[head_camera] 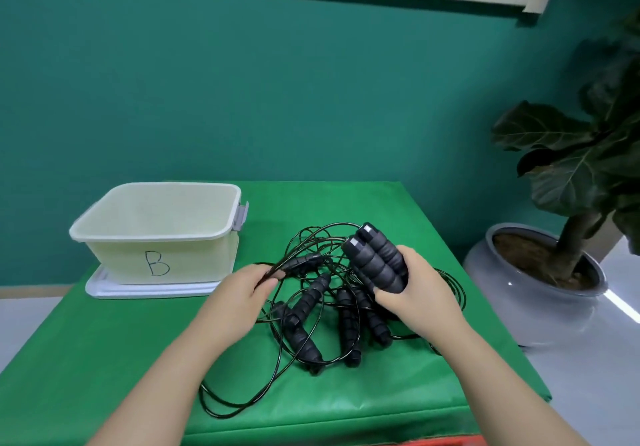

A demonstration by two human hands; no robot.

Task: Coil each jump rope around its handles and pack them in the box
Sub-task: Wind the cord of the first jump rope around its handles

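One cream plastic box (157, 227) marked B, left of frame, open. Left hand (239, 298) pinches thin cord (294, 265): slick, springy, tangle-prone. Right hand (412, 288) grasps two ribbed foam handles (375, 260), light and grippy, the best hold. Loose ropes (322, 321) piled centre on green worktop (104, 359).

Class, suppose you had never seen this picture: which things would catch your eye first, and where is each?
First, the right hand at centre right, gripping a pair of black foam handles held together above the green table. Next, the tangle of black cord and loose handles below it, where the left hand pinches a strand. Then the pale box marked B, standing at the table's far left.
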